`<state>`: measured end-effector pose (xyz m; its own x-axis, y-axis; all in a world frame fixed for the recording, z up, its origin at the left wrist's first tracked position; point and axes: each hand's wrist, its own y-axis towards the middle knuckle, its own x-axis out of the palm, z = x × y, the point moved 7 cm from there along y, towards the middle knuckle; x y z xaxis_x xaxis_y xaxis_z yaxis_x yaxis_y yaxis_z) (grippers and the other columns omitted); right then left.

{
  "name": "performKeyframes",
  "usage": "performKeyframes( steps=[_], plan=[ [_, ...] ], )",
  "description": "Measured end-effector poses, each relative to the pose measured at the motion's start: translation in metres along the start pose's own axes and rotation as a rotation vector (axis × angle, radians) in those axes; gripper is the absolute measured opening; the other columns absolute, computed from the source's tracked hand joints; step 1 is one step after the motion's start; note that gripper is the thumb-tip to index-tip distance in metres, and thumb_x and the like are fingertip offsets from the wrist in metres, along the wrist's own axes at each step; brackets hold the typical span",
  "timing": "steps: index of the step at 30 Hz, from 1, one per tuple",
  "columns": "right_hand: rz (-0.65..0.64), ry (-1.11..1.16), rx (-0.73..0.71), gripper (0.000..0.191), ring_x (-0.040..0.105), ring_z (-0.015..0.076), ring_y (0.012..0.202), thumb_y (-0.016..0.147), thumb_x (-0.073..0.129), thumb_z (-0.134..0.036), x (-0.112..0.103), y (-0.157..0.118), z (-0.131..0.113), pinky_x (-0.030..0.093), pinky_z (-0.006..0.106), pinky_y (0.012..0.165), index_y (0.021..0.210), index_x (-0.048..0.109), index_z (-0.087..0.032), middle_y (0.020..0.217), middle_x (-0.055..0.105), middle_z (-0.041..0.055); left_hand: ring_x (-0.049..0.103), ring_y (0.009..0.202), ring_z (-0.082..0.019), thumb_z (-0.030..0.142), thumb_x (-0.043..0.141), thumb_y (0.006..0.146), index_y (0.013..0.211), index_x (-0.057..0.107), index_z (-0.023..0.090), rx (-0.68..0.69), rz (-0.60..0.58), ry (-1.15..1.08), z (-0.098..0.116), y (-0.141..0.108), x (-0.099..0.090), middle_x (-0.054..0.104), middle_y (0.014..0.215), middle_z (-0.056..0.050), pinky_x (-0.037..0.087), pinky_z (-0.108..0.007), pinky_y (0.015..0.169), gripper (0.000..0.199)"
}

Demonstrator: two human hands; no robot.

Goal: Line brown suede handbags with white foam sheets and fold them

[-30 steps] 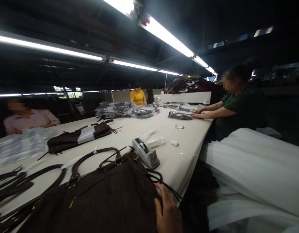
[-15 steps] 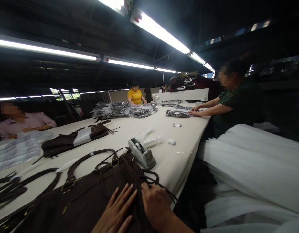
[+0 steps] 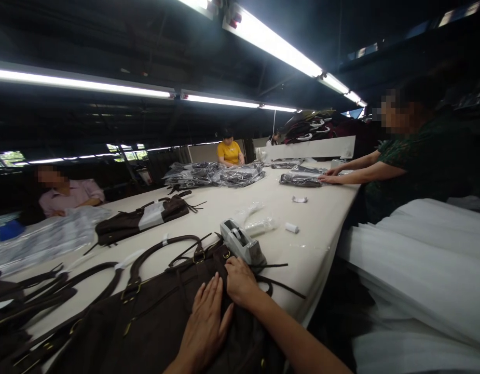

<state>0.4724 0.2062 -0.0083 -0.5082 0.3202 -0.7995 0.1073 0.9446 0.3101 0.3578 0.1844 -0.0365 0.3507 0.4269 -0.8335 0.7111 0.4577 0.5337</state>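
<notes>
A large dark brown bag with looped handles and gold-coloured rings lies on the pale table right in front of me. My left hand rests flat on its upper side, fingers stretched out and close together. Just to the right, my right hand is closed on the bag's edge near the top corner, by a gold ring. A grey tape dispenser stands against that corner, beyond my right hand. Thin dark straps stick out to the right from under the hand.
Another brown bag with a white band lies farther left. Plastic-wrapped bundles lie at the far side. A white roll is past the dispenser. White sheets are stacked at right. Three people are around the table; a person's hands touch a wrapped bundle.
My right hand has moved up along the bag's edge to the corner by the dispenser. My left hand has shifted forward on the bag. The view has turned slightly left.
</notes>
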Motion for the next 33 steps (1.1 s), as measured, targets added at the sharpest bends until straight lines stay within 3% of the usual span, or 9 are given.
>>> performKeyframes(
  steps=[6,13,20,26,30,33],
  plan=[
    [0.049,0.017,-0.024,0.031,0.053,0.0223,0.113,0.082,0.046,-0.010,0.004,0.009,0.004,0.041,0.031,0.100,0.104,0.067,-0.011,0.118,0.062,0.0123,0.044,0.134,-0.025,0.040,0.043,0.093,0.150,0.022,0.016,-0.008,0.012,-0.033,-0.001,-0.001,0.000,0.044,0.147,-0.013,0.038,-0.047,0.110,0.066],
    [0.027,-0.022,-0.023,0.040,0.052,0.0237,0.119,0.084,0.044,-0.010,0.004,0.006,0.002,0.040,0.035,0.105,0.117,0.066,-0.012,0.125,0.062,0.0104,0.044,0.134,-0.024,0.041,0.043,0.093,0.148,0.028,0.015,-0.024,0.005,-0.021,0.001,-0.001,-0.001,0.046,0.145,-0.013,0.038,-0.044,0.111,0.063],
    [0.051,0.037,-0.008,0.043,0.051,0.0208,0.125,0.085,0.040,-0.008,0.000,-0.004,0.000,0.036,0.026,0.109,0.122,0.061,-0.002,0.127,0.061,0.0159,0.044,0.134,-0.025,0.041,0.044,0.092,0.147,0.032,0.016,-0.023,-0.007,-0.045,0.001,-0.001,-0.003,0.047,0.145,-0.013,0.040,-0.045,0.110,0.061],
    [-0.019,-0.028,-0.066,0.051,0.040,0.0231,0.136,0.083,0.044,-0.010,0.010,0.005,0.004,0.031,0.033,0.114,0.132,0.054,-0.005,0.142,0.049,0.0166,0.046,0.133,-0.024,0.042,0.044,0.092,0.143,0.040,0.015,-0.042,-0.022,-0.047,0.001,0.000,-0.005,0.048,0.144,-0.013,0.040,-0.045,0.110,0.057],
    [-0.109,-0.027,-0.114,0.058,0.029,0.0246,0.142,0.082,0.045,-0.012,0.019,0.015,0.007,0.027,0.036,0.117,0.139,0.044,0.000,0.149,0.038,0.0197,0.043,0.135,-0.025,0.042,0.048,0.090,0.141,0.043,0.016,-0.113,-0.054,-0.211,-0.004,-0.001,-0.003,0.046,0.145,-0.012,0.035,-0.047,0.113,0.057],
    [-0.171,0.000,-0.106,0.068,0.022,0.0234,0.145,0.082,0.046,-0.013,0.023,0.022,0.007,0.023,0.034,0.119,0.147,0.028,0.002,0.154,0.028,0.0185,0.039,0.137,-0.028,0.041,0.058,0.082,0.135,0.051,0.016,-0.319,-0.084,-0.587,-0.021,0.002,0.003,0.045,0.146,-0.011,0.021,-0.051,0.119,0.059]
  ],
)
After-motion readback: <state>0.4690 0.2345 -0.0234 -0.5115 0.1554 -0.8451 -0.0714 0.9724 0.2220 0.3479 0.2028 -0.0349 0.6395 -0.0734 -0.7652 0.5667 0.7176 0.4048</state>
